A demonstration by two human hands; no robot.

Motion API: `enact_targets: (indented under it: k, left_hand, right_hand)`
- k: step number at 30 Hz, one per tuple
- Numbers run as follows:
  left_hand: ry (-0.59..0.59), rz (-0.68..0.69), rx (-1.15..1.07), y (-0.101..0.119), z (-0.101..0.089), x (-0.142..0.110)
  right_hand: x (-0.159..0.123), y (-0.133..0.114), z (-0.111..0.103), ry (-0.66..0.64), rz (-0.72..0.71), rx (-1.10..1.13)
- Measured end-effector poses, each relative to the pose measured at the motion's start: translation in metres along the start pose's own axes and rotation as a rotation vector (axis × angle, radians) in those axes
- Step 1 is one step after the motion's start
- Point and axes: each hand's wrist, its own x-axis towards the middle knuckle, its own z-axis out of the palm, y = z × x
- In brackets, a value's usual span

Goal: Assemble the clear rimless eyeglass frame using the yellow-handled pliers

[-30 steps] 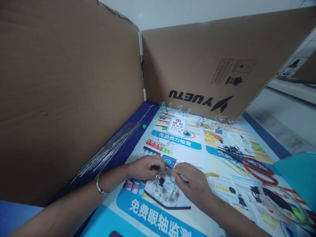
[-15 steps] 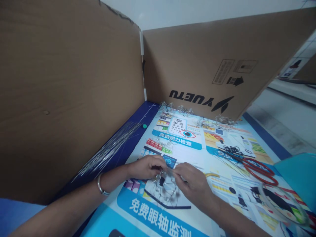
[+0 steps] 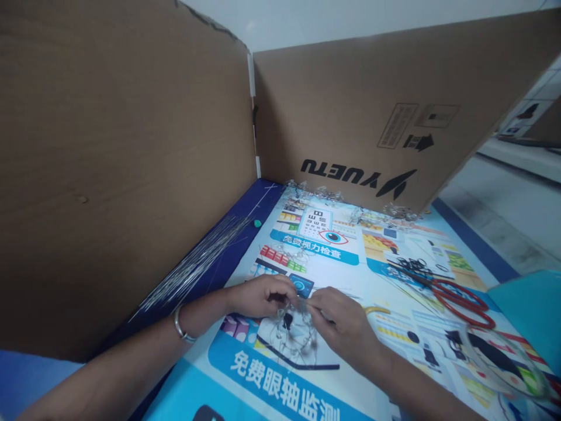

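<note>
A tangle of thin wire with clear beads [image 3: 294, 345] hangs between my hands, just over the printed sheet. My left hand [image 3: 262, 296] has thumb and fingers closed in a pinch on its upper left side. From the right, my right hand [image 3: 344, 318] pinches the top of the same beaded wire, its fingertips close to the left ones. The exact spot where the fingers grip is too small to make out. Beyond the right hand, a curved yellow piece [image 3: 377, 310] is partly hidden by it.
Straight wires [image 3: 193, 266] lie in a bundle along the left cardboard wall [image 3: 131, 146]. Red-handled scissors [image 3: 464, 301] rest at right beside black loops [image 3: 414, 267]. A tape roll [image 3: 504, 365] lies nearer. More beaded wire pieces [image 3: 324, 194] line the back cardboard panel [image 3: 350, 105].
Both hands keep their pinch on the beaded wire in nearly the same place. The hanging wire has shifted very slightly.
</note>
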Motion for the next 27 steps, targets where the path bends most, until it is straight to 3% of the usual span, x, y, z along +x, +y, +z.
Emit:
enact_targets:
  k: [14,20,27]
  left_hand:
    - [-0.296,0.015,-0.005,0.012,-0.018,0.001]
    - [-0.253,-0.051,0.005,0.012,-0.015,0.002]
    - [-0.246,-0.017,-0.14,0.006,-0.016,0.002]
  right_hand:
    - [0.0,0.0,-0.001,-0.047,-0.018,-0.036]
    - [-0.001,0.002,0.0,-0.044,-0.019,-0.037]
    - [-0.002,0.004,0.0,-0.047,-0.02,-0.023]
